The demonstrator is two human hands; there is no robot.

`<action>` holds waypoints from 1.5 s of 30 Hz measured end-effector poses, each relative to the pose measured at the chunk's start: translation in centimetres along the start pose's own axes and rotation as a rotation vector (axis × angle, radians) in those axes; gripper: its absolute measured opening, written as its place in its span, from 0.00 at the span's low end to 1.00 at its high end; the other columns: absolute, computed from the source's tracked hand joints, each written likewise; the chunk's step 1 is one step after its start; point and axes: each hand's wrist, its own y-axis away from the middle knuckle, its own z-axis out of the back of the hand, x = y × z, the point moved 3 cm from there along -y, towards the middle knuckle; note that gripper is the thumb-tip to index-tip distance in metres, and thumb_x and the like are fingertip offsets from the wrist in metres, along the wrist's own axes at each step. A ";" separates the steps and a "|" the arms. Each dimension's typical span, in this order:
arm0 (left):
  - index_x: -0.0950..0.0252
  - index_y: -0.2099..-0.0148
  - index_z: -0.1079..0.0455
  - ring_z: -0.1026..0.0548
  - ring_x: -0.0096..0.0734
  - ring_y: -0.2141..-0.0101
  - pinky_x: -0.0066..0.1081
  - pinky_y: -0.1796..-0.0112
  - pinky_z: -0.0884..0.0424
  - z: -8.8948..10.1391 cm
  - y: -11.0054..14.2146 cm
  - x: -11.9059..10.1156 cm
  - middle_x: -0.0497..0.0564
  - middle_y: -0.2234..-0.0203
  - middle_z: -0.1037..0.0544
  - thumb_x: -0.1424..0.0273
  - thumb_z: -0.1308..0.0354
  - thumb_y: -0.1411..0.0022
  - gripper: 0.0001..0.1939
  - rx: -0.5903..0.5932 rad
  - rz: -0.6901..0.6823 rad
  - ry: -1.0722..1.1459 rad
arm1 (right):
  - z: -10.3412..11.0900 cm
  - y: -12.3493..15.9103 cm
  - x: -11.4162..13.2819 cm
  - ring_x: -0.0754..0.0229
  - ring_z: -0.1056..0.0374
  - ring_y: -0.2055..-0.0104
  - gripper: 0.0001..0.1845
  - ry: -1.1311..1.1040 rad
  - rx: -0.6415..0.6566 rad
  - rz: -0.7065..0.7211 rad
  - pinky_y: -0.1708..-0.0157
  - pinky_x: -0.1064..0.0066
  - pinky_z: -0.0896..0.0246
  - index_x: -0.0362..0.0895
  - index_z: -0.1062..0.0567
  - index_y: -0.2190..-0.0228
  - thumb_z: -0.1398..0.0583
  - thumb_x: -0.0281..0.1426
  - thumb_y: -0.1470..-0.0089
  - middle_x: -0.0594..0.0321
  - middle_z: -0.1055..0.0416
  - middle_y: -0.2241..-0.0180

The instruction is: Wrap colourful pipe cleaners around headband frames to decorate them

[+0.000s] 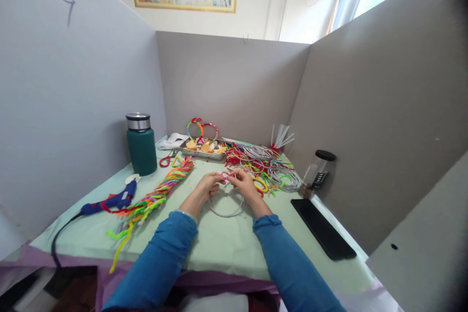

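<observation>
At the middle of the table, my left hand [207,186] and my right hand [244,185] are close together, fingers closed in pinches. Between the fingertips is a small looped pink pipe cleaner [225,175], with both hands on it. A thin grey hoop [227,216] hangs below the hands, its lower curve near the tabletop; its upper part is hidden by my fingers. Just right of my right hand lies a yellow ring-shaped piece [261,185]. To the left of my left hand is a twisted bundle of colourful pipe cleaners [164,187].
A blue glue gun [113,201] and a green flask [141,148] stand at left, with red-handled scissors [165,161] nearby. Behind are a metal tray [204,155], wrapped hoops [195,130] and heaped grey hoops [287,179]. A black phone [323,229] and a dark-lidded jar [320,170] are at right.
</observation>
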 end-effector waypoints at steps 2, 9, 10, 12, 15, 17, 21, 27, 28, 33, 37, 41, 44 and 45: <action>0.65 0.68 0.39 0.52 0.11 0.89 0.21 0.86 0.60 -0.1 0.1 -0.1 0.45 0.78 0.30 0.68 0.39 0.52 0.12 -0.010 -0.030 -0.014 | 0.1 0.0 0.0 0.65 0.43 0.78 0.11 -0.012 -0.006 -0.018 0.78 0.73 0.49 0.44 0.28 0.74 0.37 0.38 0.59 0.69 0.36 0.79; 0.66 0.72 0.35 0.41 0.17 0.83 0.21 0.81 0.46 0.0 -0.4 -0.4 0.45 0.80 0.31 0.66 0.37 0.55 0.12 -0.086 -0.351 -0.320 | 0.3 -0.1 -0.4 0.66 0.44 0.79 0.11 -0.049 -0.049 -0.060 0.79 0.73 0.50 0.44 0.29 0.75 0.36 0.37 0.61 0.70 0.38 0.82; 0.67 0.73 0.34 0.37 0.20 0.80 0.22 0.78 0.42 0.0 -0.5 -0.5 0.45 0.80 0.31 0.67 0.36 0.56 0.11 -0.110 -0.415 -0.371 | 0.3 -0.1 -0.5 0.66 0.44 0.79 0.11 -0.049 -0.054 -0.059 0.79 0.73 0.50 0.44 0.29 0.75 0.36 0.37 0.61 0.70 0.38 0.82; 0.67 0.74 0.32 0.33 0.24 0.75 0.23 0.73 0.38 0.2 -0.7 -0.5 0.46 0.78 0.30 0.67 0.36 0.56 0.10 -0.149 -0.494 -0.446 | 0.3 -0.1 -0.7 0.66 0.43 0.79 0.11 -0.047 -0.059 -0.057 0.79 0.73 0.50 0.44 0.29 0.75 0.36 0.36 0.61 0.70 0.38 0.82; 0.66 0.72 0.30 0.32 0.26 0.73 0.24 0.70 0.37 0.4 -0.9 -0.3 0.47 0.77 0.27 0.66 0.38 0.54 0.08 -0.184 -0.504 -0.520 | 0.3 -0.2 -1.1 0.66 0.43 0.80 0.11 -0.045 -0.068 -0.058 0.80 0.74 0.51 0.44 0.29 0.74 0.36 0.37 0.61 0.70 0.38 0.81; 0.66 0.71 0.29 0.31 0.27 0.73 0.24 0.70 0.37 0.4 -0.9 -0.2 0.48 0.76 0.26 0.66 0.39 0.53 0.08 -0.181 -0.497 -0.549 | 0.4 -0.3 -1.3 0.66 0.43 0.80 0.12 -0.046 -0.067 -0.063 0.80 0.74 0.51 0.44 0.29 0.74 0.37 0.37 0.60 0.70 0.39 0.82; 0.66 0.71 0.29 0.30 0.28 0.73 0.25 0.69 0.37 0.4 -1.1 0.0 0.49 0.76 0.25 0.67 0.40 0.52 0.07 -0.163 -0.470 -0.504 | 0.4 -0.3 -1.5 0.66 0.43 0.80 0.11 -0.038 -0.067 -0.050 0.80 0.73 0.51 0.44 0.28 0.73 0.37 0.37 0.59 0.70 0.39 0.82; 0.68 0.71 0.30 0.31 0.25 0.76 0.24 0.73 0.38 0.2 -1.2 0.2 0.49 0.77 0.25 0.68 0.38 0.54 0.08 -0.109 -0.419 -0.355 | 0.4 -0.3 -1.2 0.66 0.44 0.79 0.10 -0.035 -0.061 -0.053 0.80 0.74 0.52 0.43 0.29 0.74 0.37 0.36 0.59 0.70 0.38 0.81; 0.68 0.70 0.30 0.32 0.23 0.78 0.23 0.75 0.39 0.1 -1.0 0.1 0.49 0.76 0.25 0.68 0.38 0.54 0.09 -0.091 -0.381 -0.330 | 0.4 -0.2 -1.2 0.66 0.44 0.79 0.10 -0.033 -0.060 -0.052 0.79 0.74 0.51 0.43 0.29 0.74 0.37 0.36 0.59 0.70 0.38 0.81; 0.69 0.68 0.29 0.38 0.19 0.83 0.23 0.80 0.46 -0.5 -0.2 -0.1 0.49 0.77 0.24 0.67 0.38 0.54 0.11 -0.049 -0.281 -0.296 | 0.8 -0.4 -0.9 0.66 0.43 0.77 0.12 0.016 -0.067 -0.041 0.77 0.74 0.49 0.43 0.29 0.76 0.39 0.40 0.56 0.68 0.37 0.79; 0.69 0.70 0.29 0.38 0.19 0.84 0.23 0.80 0.45 -0.6 -0.5 0.3 0.49 0.78 0.24 0.69 0.39 0.53 0.09 0.008 -0.282 -0.367 | 0.9 -0.7 -0.7 0.64 0.45 0.77 0.16 0.063 -0.060 -0.028 0.78 0.72 0.51 0.43 0.28 0.79 0.40 0.44 0.54 0.67 0.38 0.80; 0.70 0.70 0.28 0.41 0.16 0.85 0.23 0.81 0.47 -0.5 -0.9 0.9 0.50 0.76 0.23 0.68 0.40 0.52 0.09 0.039 -0.281 -0.441 | 0.8 -0.7 -0.5 0.63 0.42 0.75 0.12 0.058 -0.051 0.035 0.76 0.72 0.49 0.44 0.28 0.78 0.39 0.40 0.56 0.67 0.37 0.79; 0.70 0.70 0.27 0.44 0.15 0.86 0.24 0.81 0.49 -0.5 -0.8 1.0 0.50 0.76 0.24 0.66 0.41 0.51 0.10 0.030 -0.268 -0.472 | 0.7 -0.5 -0.1 0.63 0.41 0.73 0.11 0.045 -0.030 0.091 0.72 0.71 0.46 0.44 0.29 0.79 0.39 0.38 0.55 0.67 0.36 0.78; 0.70 0.70 0.27 0.44 0.16 0.86 0.24 0.82 0.50 -0.5 -0.7 1.0 0.50 0.77 0.24 0.65 0.41 0.51 0.11 0.020 -0.259 -0.478 | 0.6 -0.5 0.0 0.63 0.40 0.73 0.10 0.046 -0.025 0.103 0.71 0.71 0.46 0.44 0.30 0.79 0.39 0.37 0.55 0.67 0.36 0.77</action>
